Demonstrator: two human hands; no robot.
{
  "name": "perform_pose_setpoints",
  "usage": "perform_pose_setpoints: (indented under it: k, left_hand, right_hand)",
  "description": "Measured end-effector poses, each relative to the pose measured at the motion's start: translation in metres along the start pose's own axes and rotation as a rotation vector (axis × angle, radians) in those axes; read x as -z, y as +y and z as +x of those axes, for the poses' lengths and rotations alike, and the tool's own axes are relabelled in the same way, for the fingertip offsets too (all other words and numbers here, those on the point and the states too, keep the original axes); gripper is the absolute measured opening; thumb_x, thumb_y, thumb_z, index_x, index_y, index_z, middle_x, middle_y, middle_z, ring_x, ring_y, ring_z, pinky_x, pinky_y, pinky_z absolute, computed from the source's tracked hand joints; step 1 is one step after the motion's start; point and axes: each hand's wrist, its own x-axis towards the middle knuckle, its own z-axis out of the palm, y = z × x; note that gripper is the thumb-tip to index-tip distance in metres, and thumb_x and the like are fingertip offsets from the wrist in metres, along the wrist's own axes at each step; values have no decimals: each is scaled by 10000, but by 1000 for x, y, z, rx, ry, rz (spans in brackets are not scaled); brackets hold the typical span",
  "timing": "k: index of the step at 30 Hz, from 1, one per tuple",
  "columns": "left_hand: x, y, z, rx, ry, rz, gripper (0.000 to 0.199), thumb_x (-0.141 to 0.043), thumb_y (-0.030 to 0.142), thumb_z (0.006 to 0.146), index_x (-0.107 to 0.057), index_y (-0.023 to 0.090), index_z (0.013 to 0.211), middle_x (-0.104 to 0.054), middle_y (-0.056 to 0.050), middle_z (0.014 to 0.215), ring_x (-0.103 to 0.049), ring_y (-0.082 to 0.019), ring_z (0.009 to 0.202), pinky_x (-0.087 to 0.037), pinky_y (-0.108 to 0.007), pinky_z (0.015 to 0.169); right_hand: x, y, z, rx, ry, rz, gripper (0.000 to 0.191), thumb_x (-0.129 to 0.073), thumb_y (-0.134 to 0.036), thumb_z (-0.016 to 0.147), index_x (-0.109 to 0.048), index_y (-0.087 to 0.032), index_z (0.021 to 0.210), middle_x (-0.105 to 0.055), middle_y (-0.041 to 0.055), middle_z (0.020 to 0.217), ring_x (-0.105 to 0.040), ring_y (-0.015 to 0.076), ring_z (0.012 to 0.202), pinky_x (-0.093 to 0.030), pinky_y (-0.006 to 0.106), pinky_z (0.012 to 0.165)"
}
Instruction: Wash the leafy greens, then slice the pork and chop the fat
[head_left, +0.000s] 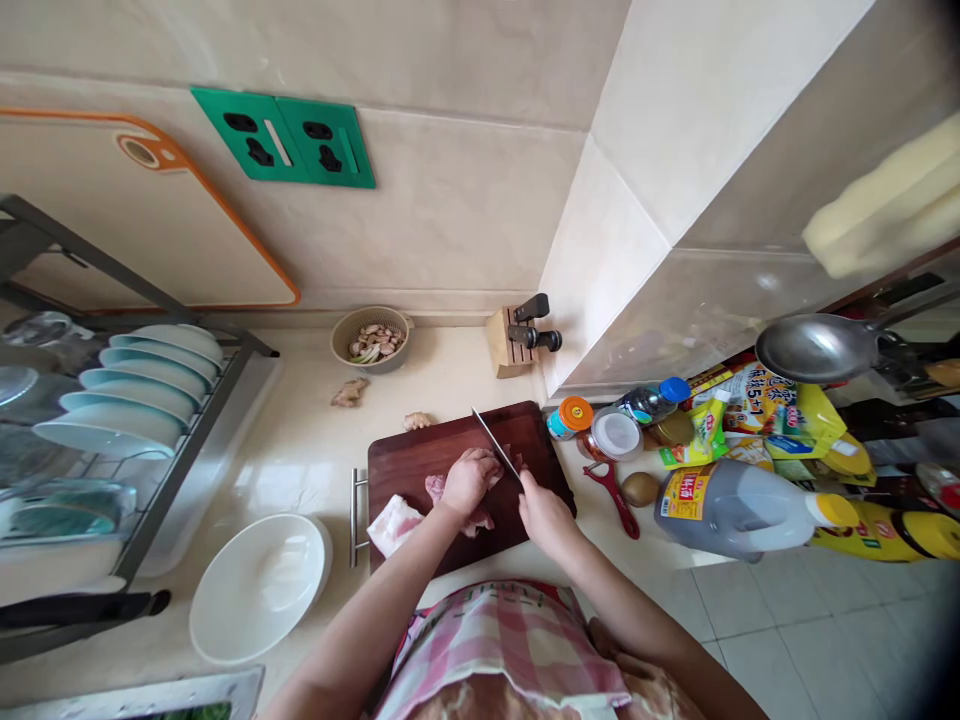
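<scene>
A dark wooden cutting board (405,460) lies on the counter in front of me. My right hand (546,512) is closed round the handle of a kitchen knife (491,435), whose blade points away and to the left over the board. Close beside the blade, my left hand (471,482) presses with bent fingers on a piece of raw meat (480,522), partly hidden beneath it. A paler, fatty chunk of meat (393,525) rests near the board's left edge, touched by neither hand.
A white bowl (259,590) stands left of the board. Behind are ginger (349,392), a colander (341,345) of sliced food and a knife block (511,345). Jars, a red peeler (616,500) and a large bottle (731,510) crowd the right; a dish rack (202,430) stands left.
</scene>
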Motion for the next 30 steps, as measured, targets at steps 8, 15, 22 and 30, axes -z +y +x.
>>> perform_pose_setpoints:
  k: [8, 15, 22, 30]
  left_hand:
    - [0, -5, -4, -56, 9, 15, 216, -459, 219, 841, -672, 219, 879, -587, -40, 921, -502, -161, 879, -419, -252, 770]
    - [3, -2, 1, -51, -42, 40, 221, -466, 229, 837, -669, 189, 760, -603, -50, 876, -506, -162, 854, -417, -267, 788]
    - [0, -7, -7, -34, 10, -1, 245, -426, 242, 858, -664, 196, 888, -590, -49, 975, -510, -160, 920, -422, -274, 836]
    - [1, -5, -2, -39, -26, 5, 216, -469, 231, 836, -683, 210, 828, -588, -48, 921, -496, -160, 866, -419, -271, 789]
  right_hand:
    - [-9, 42, -77, -19, 1, -15, 318, -275, -178, 863, -433, -163, 1139, -635, 72, 824, -593, 159, 724, -313, 234, 577]
    - [7, -13, 5, 0, 18, 8, 317, -290, -194, 873, -387, -162, 1172, -640, 105, 908, -612, 181, 793, -334, 244, 599]
    - [-7, 20, -34, -22, -1, 28, 340, -296, -209, 875, -374, -142, 1199, -644, 84, 826, -609, 168, 751, -318, 232, 582]
    - [3, 11, -45, -38, -72, 6, 328, -293, -176, 869, -404, -152, 1177, -644, 86, 819, -611, 173, 742, -315, 238, 575]
